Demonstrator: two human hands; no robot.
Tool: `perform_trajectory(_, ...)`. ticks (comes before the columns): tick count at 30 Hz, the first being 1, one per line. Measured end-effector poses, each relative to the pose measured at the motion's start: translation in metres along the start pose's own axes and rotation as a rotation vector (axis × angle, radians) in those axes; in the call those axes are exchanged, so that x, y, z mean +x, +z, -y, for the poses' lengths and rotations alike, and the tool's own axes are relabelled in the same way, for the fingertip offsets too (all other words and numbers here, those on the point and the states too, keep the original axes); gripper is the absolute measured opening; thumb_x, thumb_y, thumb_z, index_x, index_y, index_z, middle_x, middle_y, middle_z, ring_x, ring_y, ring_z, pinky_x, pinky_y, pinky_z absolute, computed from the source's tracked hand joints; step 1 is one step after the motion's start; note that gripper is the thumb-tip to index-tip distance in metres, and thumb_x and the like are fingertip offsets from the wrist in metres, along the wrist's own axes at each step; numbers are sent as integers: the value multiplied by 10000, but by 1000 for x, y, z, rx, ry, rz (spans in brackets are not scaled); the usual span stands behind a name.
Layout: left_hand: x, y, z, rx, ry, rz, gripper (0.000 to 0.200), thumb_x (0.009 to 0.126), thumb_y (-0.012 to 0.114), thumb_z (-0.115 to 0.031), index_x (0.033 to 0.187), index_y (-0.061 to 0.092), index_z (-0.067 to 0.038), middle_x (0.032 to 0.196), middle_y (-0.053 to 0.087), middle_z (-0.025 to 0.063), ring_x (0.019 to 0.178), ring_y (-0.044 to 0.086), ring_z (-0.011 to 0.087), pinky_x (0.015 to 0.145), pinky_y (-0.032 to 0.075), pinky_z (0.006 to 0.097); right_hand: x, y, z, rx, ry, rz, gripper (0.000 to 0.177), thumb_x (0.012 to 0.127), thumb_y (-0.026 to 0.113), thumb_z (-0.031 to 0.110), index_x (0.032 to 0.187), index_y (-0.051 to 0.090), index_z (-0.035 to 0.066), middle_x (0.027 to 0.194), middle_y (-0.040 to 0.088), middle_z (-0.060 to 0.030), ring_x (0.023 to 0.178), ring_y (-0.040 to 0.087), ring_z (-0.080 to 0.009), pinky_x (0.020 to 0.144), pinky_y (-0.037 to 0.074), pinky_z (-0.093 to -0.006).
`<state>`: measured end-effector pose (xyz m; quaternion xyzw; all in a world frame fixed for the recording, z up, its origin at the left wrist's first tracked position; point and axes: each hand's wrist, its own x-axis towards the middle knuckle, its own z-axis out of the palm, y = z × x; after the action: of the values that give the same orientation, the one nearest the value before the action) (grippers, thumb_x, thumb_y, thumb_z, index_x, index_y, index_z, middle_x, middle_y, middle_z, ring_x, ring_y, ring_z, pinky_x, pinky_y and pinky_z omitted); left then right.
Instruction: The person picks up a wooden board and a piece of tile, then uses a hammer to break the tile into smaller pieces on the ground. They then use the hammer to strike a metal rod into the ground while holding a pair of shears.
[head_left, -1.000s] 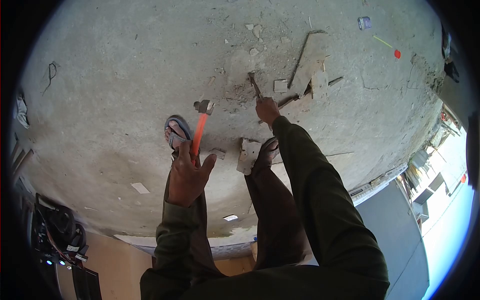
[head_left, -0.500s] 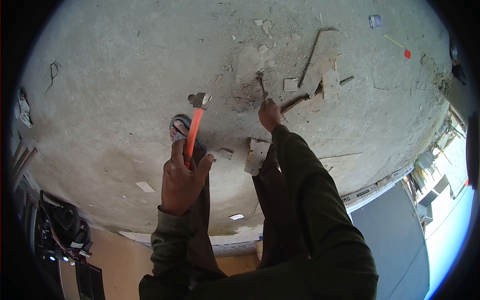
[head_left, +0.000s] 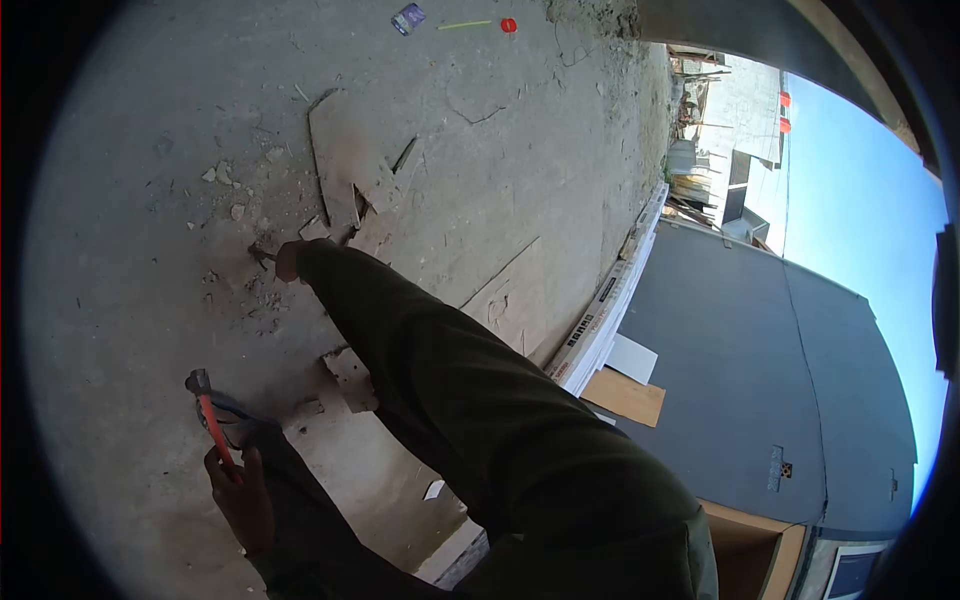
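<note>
My left hand (head_left: 245,500) is closed around the orange handle of a hammer (head_left: 213,425), its dark metal head pointing up and away from me. Past my left foot in its sandal, the hammer is held above the floor. With my right arm stretched out, my right hand (head_left: 287,262) grips a short, dark metal chisel-like tool (head_left: 262,253) whose far end is low over rubble on the concrete. My right fingers are partly hidden by the wrist and sleeve. Chips and dust (head_left: 262,300) lie around the tool. Beside it rests a large broken slab (head_left: 345,140).
Another broken piece (head_left: 350,378) lies by my right leg. Farther off are a purple packet (head_left: 408,18), a yellow-green stick (head_left: 465,25) and a red cap-like item (head_left: 508,25). Long white boxes (head_left: 605,305) line a grey wall (head_left: 740,330) at right.
My view has swung to the right, bringing the grey wall and sky in and shifting the floor leftward. Both hands still hold their tools.
</note>
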<state>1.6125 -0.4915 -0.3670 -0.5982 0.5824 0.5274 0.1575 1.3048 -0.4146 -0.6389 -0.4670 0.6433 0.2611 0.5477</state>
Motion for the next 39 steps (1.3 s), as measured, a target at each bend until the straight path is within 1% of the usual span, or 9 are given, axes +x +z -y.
perform_trajectory(5, 7, 2, -3, -10, 62, -21, 459, 826, 615, -296, 1113, 450, 22, 724, 408, 100, 658, 411, 210, 624, 372, 359, 10, 43, 9, -286, -150, -117, 217, 781, 521, 208, 826, 673, 61, 818, 657, -124, 810, 645, -305, 649, 517, -412)
perform_trajectory(8, 8, 3, -7, 82, -14, -24, 455, 826, 618, -296, 1111, 460, 22, 710, 405, 80, 638, 396, 197, 607, 365, 357, -11, 59, 19, 167, 10, -358, 239, 771, 515, 181, 831, 671, 10, 891, 637, -196, 867, 623, -377, 778, 505, -445)
perform_trajectory(14, 18, -7, -32, 40, -53, -52, 471, 804, 646, -296, 1103, 481, 28, 656, 411, 55, 608, 401, 159, 578, 366, 335, 2, 100, 34, 497, 149, -483, 232, 780, 514, 156, 843, 608, -46, 917, 596, -251, 859, 608, -407, 741, 498, -472)
perform_trajectory(15, 20, -7, -36, 19, -60, -45, 484, 798, 653, -298, 1109, 481, 31, 640, 412, 49, 594, 400, 154, 567, 366, 335, 7, 113, 35, 335, 62, -647, 158, 714, 514, 120, 698, 591, -18, 762, 563, -219, 689, 581, -393, 622, 483, -487)
perform_trajectory(17, 26, -7, -37, -20, -62, -53, 511, 787, 663, -303, 1119, 481, 40, 606, 421, 43, 566, 409, 151, 552, 369, 334, 17, 127, 36, 546, 140, -717, 168, 752, 503, 123, 776, 581, -24, 778, 578, -240, 710, 580, -422, 652, 476, -511)
perform_trajectory(19, 29, -8, -43, -60, -78, -56, 518, 781, 669, -297, 1120, 480, 48, 598, 439, 51, 571, 432, 146, 553, 377, 321, -29, 78, 54, 667, 185, -666, 217, 818, 483, 162, 843, 562, -39, 787, 591, -282, 756, 572, -467, 685, 453, -539)
perform_trajectory(25, 36, -19, -37, -33, -104, -20, 495, 788, 678, -266, 1111, 487, 57, 613, 434, 27, 571, 405, 114, 535, 370, 295, -13, 94, 57, 811, 340, -619, 283, 834, 488, 217, 905, 550, -50, 835, 606, -302, 832, 577, -479, 763, 435, -538)
perform_trajectory(37, 18, -21, -14, -159, -56, -87, 483, 779, 677, -267, 1080, 488, 60, 588, 432, 29, 540, 403, 109, 511, 362, 289, -9, 94, 51, 812, 212, -881, 257, 865, 487, 217, 913, 575, -20, 781, 596, -283, 783, 576, -469, 678, 451, -511)
perform_trajectory(39, 11, -19, -7, -156, -97, -81, 478, 778, 679, -268, 1073, 489, 57, 592, 440, 38, 539, 409, 118, 517, 373, 296, -29, 82, 40, 650, 224, -668, 245, 806, 519, 180, 942, 573, -17, 831, 610, -284, 802, 579, -476, 736, 465, -512)
